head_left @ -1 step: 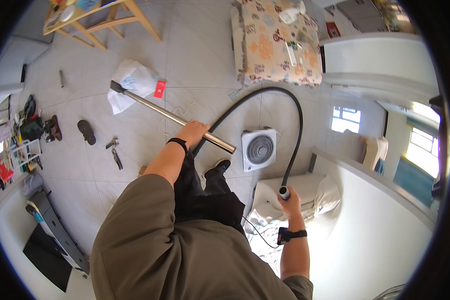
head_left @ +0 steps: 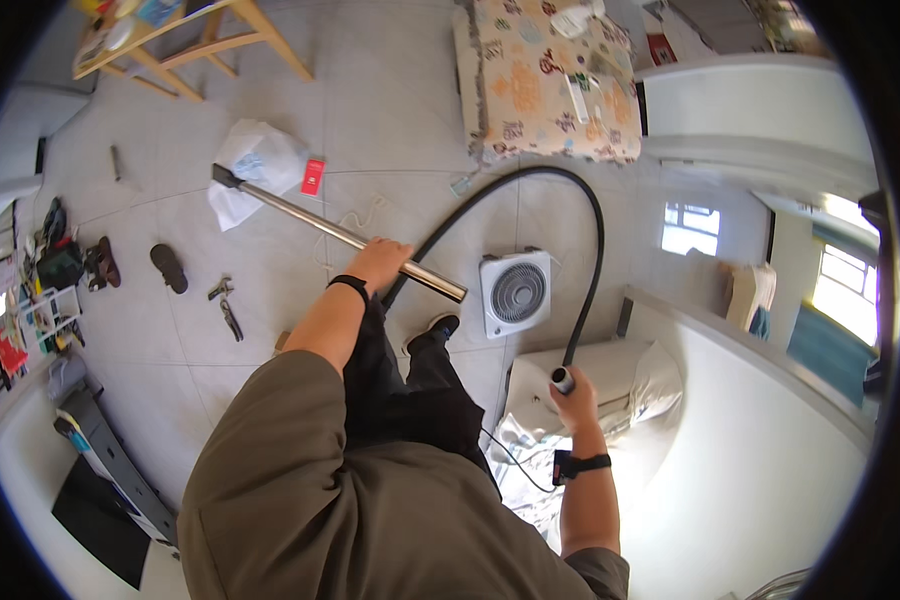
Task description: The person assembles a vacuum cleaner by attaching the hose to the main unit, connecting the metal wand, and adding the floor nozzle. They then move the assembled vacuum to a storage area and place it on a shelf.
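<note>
My left hand (head_left: pixel 382 265) is wrapped round a shiny metal vacuum tube (head_left: pixel 305 217). The tube slants from a dark flat nozzle (head_left: pixel 227 176) at its far left end to a bare, open near end at the right. In my right hand (head_left: pixel 578 404) is the grey open end of a black flexible hose (head_left: pixel 599 240), its mouth turned up and toward the left. From there the hose arches forward and back down behind my left hand, where its other end is hidden. The tube and the hose end are apart.
A square white fan (head_left: pixel 517 292) is on the tiled floor inside the hose's arc. Beyond the tube lie a white plastic bag (head_left: pixel 260 155) and a red packet (head_left: pixel 313 177). Pliers (head_left: pixel 230 308) and a dark slipper (head_left: pixel 169 268) are at left. A cloth-covered table (head_left: pixel 520 90) stands ahead.
The whole view has shifted slightly, with floor things a little further left and up. Both hands keep the same holds on the tube and hose.
</note>
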A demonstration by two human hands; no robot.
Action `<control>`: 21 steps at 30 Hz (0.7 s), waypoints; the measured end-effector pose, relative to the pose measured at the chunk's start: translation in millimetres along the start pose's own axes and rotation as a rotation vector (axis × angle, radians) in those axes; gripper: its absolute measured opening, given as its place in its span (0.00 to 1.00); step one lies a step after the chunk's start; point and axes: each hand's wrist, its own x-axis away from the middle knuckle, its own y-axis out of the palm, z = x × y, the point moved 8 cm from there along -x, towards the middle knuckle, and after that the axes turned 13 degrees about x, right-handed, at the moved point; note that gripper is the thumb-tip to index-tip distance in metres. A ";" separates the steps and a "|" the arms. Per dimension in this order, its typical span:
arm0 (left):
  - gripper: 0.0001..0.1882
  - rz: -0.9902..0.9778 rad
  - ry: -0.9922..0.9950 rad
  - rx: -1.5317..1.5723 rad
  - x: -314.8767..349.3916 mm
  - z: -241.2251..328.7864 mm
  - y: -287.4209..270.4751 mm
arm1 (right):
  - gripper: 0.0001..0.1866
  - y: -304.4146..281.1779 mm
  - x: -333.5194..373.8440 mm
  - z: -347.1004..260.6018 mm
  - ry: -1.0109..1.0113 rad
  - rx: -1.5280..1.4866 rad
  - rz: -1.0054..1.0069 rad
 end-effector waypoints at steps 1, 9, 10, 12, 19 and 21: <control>0.08 0.011 0.010 0.001 -6.1 -4.8 5.0 | 0.14 11.7 -8.7 -1.7 0.000 0.042 -0.006; 0.06 0.031 0.004 -0.133 -48.1 -55.3 36.1 | 0.12 169.3 -100.7 -63.5 -0.542 0.407 -0.313; 0.06 0.033 -0.032 -0.124 -55.2 -63.3 41.2 | 0.11 192.0 -110.7 -67.1 -0.561 0.432 -0.349; 0.06 0.021 -0.039 -0.178 -74.8 -76.0 56.2 | 0.07 236.3 -128.8 -71.7 -0.623 0.447 -0.390; 0.06 -0.004 -0.043 -0.225 -148.4 -134.5 144.1 | 0.04 382.3 -184.2 -46.1 -0.708 0.502 -0.392; 0.05 0.016 -0.050 -0.259 -170.7 -153.9 174.0 | 0.05 414.5 -200.6 -33.1 -0.687 0.439 -0.352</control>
